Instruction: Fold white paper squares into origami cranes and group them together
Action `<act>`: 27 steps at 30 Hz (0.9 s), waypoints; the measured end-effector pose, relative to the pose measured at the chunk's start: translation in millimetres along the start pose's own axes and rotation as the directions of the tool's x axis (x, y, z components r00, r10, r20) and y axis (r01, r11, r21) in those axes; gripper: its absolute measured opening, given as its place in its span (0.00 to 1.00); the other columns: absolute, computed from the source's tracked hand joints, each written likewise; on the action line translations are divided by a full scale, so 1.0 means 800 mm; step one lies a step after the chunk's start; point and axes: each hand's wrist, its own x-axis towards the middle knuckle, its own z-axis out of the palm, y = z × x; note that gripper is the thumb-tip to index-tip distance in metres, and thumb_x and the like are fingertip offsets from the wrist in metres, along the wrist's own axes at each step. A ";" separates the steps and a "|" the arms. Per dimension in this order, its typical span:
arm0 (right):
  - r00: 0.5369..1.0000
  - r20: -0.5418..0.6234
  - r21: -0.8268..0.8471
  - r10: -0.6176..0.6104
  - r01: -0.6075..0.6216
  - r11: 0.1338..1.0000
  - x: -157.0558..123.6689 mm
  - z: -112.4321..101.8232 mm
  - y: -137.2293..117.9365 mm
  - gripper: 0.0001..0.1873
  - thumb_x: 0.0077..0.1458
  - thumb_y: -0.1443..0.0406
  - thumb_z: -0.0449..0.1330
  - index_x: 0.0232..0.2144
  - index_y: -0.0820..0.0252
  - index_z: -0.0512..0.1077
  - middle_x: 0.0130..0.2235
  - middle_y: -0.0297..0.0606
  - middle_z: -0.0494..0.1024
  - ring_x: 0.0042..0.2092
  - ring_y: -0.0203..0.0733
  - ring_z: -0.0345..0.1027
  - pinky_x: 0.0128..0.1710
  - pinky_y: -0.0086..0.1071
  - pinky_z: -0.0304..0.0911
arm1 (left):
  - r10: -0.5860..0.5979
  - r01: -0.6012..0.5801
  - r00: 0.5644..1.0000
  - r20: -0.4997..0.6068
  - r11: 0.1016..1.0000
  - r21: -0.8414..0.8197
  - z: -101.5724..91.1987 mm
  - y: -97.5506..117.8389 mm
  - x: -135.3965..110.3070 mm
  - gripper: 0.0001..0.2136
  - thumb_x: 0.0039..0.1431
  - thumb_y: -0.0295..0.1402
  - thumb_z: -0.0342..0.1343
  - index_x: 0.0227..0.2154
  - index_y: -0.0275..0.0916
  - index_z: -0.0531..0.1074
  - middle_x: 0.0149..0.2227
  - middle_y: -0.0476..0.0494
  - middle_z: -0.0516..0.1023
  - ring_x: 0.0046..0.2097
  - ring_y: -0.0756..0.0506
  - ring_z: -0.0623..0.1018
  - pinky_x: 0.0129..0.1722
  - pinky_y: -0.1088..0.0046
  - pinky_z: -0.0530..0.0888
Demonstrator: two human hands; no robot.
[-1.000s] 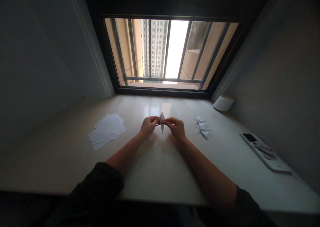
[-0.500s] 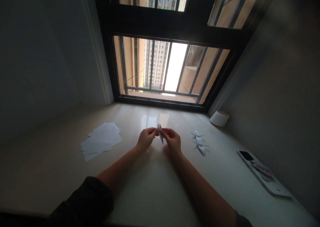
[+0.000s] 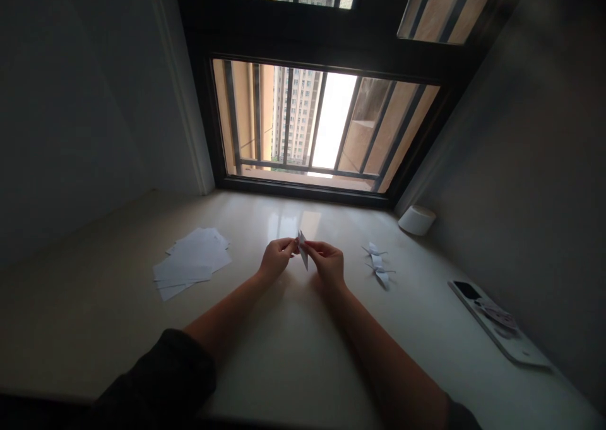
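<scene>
A small piece of folded white paper point(image 3: 303, 253) with pointed ends is held up between my two hands, over the middle of the pale sill. My left hand point(image 3: 276, 257) pinches its left side near the top. Thumb and fingers of my right hand point(image 3: 327, 262) are closed on its right side. One long point hangs down between the hands; my fingertips hide part of the folds. Right of my right hand lie paper cranes point(image 3: 377, 266), close together in a row. Left of my left hand is a loose, fanned stack of white paper sheets point(image 3: 189, 261).
A white round container point(image 3: 416, 220) stands by the window's right corner. A phone in a decorated case point(image 3: 497, 322) lies along the right wall. Behind the sill point(image 3: 284, 379) rises a dark-framed window point(image 3: 303, 190) with bars outside.
Both hands keep hold of the folded paper, with only a slight shift of the fingers on it. The whole view has tilted a little.
</scene>
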 end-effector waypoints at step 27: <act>0.993 0.081 0.249 0.084 -0.101 0.963 0.004 0.002 0.005 0.18 0.36 0.57 0.68 0.31 0.59 0.74 0.24 0.33 0.76 0.27 0.38 0.69 0.30 0.33 0.64 | 0.007 -0.009 0.999 -0.046 1.000 -0.024 -0.001 -0.002 0.001 0.18 0.49 0.47 0.56 0.29 0.35 0.77 0.29 0.43 0.77 0.33 0.46 0.74 0.32 0.73 0.70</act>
